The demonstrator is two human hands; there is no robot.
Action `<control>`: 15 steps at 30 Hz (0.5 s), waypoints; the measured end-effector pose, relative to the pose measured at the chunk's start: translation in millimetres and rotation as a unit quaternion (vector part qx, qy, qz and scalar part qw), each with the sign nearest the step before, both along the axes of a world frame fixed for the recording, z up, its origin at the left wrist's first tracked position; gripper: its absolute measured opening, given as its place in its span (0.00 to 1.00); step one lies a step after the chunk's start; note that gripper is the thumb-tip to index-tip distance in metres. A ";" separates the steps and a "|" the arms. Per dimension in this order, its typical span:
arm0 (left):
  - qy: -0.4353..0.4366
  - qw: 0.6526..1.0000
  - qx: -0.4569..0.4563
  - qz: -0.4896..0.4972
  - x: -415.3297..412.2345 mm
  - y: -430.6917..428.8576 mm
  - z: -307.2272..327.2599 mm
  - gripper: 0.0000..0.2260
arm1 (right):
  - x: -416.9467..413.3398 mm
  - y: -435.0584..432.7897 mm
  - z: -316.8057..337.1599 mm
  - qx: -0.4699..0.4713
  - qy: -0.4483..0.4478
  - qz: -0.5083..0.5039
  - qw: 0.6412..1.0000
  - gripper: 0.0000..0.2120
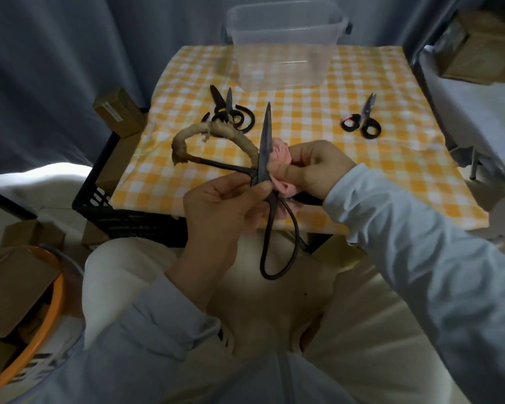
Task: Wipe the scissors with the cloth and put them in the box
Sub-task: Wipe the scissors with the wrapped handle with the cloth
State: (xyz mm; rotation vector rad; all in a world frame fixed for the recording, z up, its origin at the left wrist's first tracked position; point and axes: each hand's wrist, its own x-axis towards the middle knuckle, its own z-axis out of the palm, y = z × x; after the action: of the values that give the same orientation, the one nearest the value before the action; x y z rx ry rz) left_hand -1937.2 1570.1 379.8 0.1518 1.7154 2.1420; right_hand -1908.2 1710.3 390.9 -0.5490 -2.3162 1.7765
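A yellow-checked table [303,135] carries a clear plastic box [286,53] at its far edge. Nearer the person than the box, large black scissors [265,147] stand blade-up, apparently so the steel meets the pink cloth [280,154]. The left hand [219,217] pinches them at the pivot, steadying. The right hand [318,167] curls around the bunched cloth, pressing it to the blade. Small scissors [225,112] lie before the box's left corner, and a lone pair [362,121] lies before its right.

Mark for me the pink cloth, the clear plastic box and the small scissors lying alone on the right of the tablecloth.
pink cloth [279,154]: head view, on the bunched folds beside the blade.
clear plastic box [283,68]: head view, on its near wall.
small scissors [365,113]: head view, at the pivot.
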 end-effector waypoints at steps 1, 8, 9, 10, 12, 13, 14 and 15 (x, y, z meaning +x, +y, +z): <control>0.004 1.000 0.003 0.001 -1.2 0.3 1.2 0.07 | 0.0 -0.3 -1.2 -0.002 -0.003 0.000 1.000 0.10; -0.006 1.000 0.003 0.009 0.6 0.9 -1.5 0.07 | -4.3 4.7 -0.1 -0.023 0.017 -0.070 0.997 0.11; -0.008 1.000 0.006 0.010 -0.5 1.1 -1.7 0.07 | -4.1 5.0 0.9 -0.030 0.010 -0.086 0.996 0.17; -0.008 1.000 0.008 0.010 -1.3 1.4 -2.1 0.07 | -4.2 4.9 2.0 -0.041 0.004 -0.101 0.994 0.21; -0.007 1.000 0.013 0.007 -1.3 1.6 -2.5 0.07 | -4.5 4.7 5.2 -0.077 0.004 -0.121 0.990 0.31; -0.007 1.000 0.015 0.006 -0.9 1.5 -2.8 0.07 | -3.4 4.1 7.7 -0.088 0.015 -0.122 0.988 0.35; -0.006 1.000 0.017 0.006 -0.5 1.5 -3.0 0.07 | -1.8 3.0 9.2 -0.085 0.034 -0.114 0.989 0.36; -0.005 1.000 0.017 0.006 -0.2 1.6 -3.5 0.08 | -0.1 0.7 9.1 -0.069 0.049 -0.106 0.991 0.32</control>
State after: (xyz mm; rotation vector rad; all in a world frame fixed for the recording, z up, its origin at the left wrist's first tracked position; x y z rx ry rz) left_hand -1937.4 1571.7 376.3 0.1404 1.6797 2.1766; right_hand -1908.4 1711.0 400.0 -0.6858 -1.9989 1.8273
